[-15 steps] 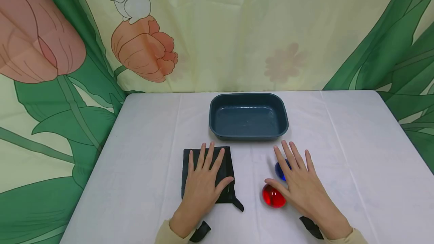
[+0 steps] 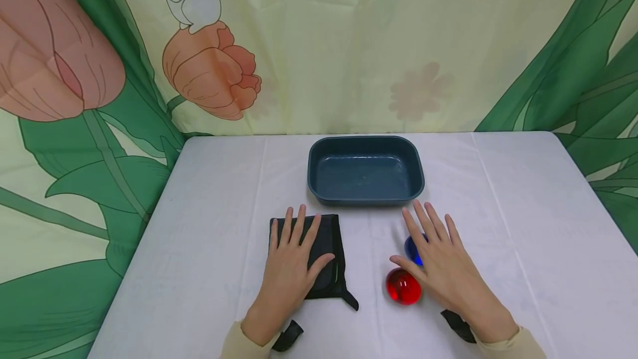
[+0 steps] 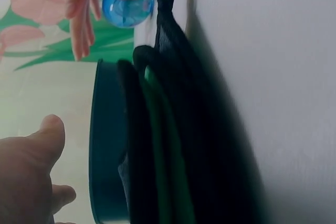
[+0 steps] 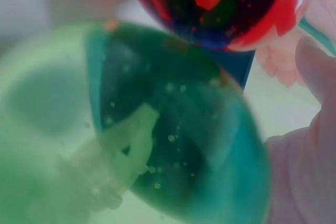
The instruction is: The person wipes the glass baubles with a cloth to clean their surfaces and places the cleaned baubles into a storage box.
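Note:
My left hand [image 2: 286,273], fingers straight and spread, is over the left side of a flat black pouch [image 2: 326,273]. The left wrist view shows the pouch's edge with a green strip [image 3: 165,145] inside, and a strap loop [image 3: 170,30] at its corner. My right hand [image 2: 446,273] is spread flat above several clear balls. A red ball [image 2: 404,286] lies beside its thumb, while a blue ball [image 2: 412,251] peeks out between thumb and index finger. Close to the right wrist camera is a green ball [image 4: 205,129], hidden under the hand in the head view.
A dark blue rectangular tray [image 2: 366,202] stands at the back middle of the white-covered table [image 2: 214,226]. Behind the table hangs a printed curtain [image 2: 319,49] with flowers and leaves. Black straps [image 2: 458,326] sit at both wrists.
My left hand has shifted a little to the left and away from me, uncovering more of the pouch. The right hand has edged slightly forward. Pouch, balls and tray stay put.

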### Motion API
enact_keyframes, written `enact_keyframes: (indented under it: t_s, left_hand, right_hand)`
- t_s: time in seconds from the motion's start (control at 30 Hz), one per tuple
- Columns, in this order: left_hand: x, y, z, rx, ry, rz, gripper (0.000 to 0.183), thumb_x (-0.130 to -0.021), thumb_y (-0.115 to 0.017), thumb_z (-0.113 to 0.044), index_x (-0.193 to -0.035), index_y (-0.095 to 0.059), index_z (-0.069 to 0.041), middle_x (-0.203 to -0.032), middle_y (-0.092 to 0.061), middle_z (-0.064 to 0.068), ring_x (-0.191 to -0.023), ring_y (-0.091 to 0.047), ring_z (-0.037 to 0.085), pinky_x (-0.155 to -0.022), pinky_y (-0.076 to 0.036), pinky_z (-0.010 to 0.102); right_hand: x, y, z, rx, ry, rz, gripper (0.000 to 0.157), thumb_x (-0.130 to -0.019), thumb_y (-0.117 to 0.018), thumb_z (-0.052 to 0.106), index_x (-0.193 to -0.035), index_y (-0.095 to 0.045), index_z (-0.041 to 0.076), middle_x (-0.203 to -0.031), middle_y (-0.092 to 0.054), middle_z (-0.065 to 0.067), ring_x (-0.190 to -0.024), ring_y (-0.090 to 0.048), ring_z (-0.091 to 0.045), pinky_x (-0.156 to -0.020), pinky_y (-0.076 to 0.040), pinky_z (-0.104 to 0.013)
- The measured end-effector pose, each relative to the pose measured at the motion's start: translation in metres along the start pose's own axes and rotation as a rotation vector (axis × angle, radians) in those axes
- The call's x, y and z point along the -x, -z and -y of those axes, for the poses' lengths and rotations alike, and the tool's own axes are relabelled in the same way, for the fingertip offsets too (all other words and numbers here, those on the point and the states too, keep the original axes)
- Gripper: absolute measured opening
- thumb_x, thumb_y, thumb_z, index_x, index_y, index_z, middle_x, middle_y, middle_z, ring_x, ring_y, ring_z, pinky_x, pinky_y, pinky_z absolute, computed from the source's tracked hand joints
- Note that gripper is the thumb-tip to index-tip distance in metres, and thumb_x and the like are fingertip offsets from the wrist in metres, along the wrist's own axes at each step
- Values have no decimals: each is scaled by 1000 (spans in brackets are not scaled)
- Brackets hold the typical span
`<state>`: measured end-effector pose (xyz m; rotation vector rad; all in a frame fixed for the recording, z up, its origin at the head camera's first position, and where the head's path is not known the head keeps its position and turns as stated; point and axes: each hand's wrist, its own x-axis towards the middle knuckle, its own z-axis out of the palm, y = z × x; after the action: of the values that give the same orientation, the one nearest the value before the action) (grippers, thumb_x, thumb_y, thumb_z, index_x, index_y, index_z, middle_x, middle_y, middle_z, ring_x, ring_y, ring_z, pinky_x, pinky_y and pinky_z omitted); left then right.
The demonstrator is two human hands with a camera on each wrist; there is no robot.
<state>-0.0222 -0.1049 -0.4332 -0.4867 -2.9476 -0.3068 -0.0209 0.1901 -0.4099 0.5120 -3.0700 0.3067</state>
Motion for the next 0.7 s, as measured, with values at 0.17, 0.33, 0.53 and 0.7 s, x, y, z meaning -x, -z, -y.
enact_keyframes:
  t_s: [0.17,0.33,0.53,0.7]
  left_hand:
    - [0,4,6,39,24,32,74,-98,-43,-63,-157,-28,-21,-166,-15,12,-153,-10,35,-121,-14,59]
    - [3,6,19,57,60,38,71,-98,-48,-57,-156,-32,-19,-165,-19,12,-153,-12,34,-120,-16,59]
    - [10,8,37,45,105,27,70,-98,-54,-52,-155,-35,-17,-164,-23,15,-152,-15,36,-119,-20,59]
    - [14,8,46,58,116,0,66,-97,-59,-47,-151,-43,-12,-159,-31,19,-147,-28,39,-117,-27,57]
  right_hand:
    - [-2,2,-4,-16,6,15,89,-94,-52,61,-158,-20,8,-164,-17,-19,-149,-15,-40,-117,-19,-62]
    - [-5,6,-7,-18,33,20,87,-94,-59,55,-157,-24,6,-161,-22,-20,-145,-23,-43,-114,-29,-60]
    - [-9,10,-10,-22,21,68,87,-91,-67,49,-156,-28,6,-159,-26,-21,-140,-32,-44,-104,-42,-61]
    - [-8,10,-13,-44,15,76,82,-90,-69,45,-152,-34,4,-153,-34,-23,-134,-40,-43,-98,-49,-57]
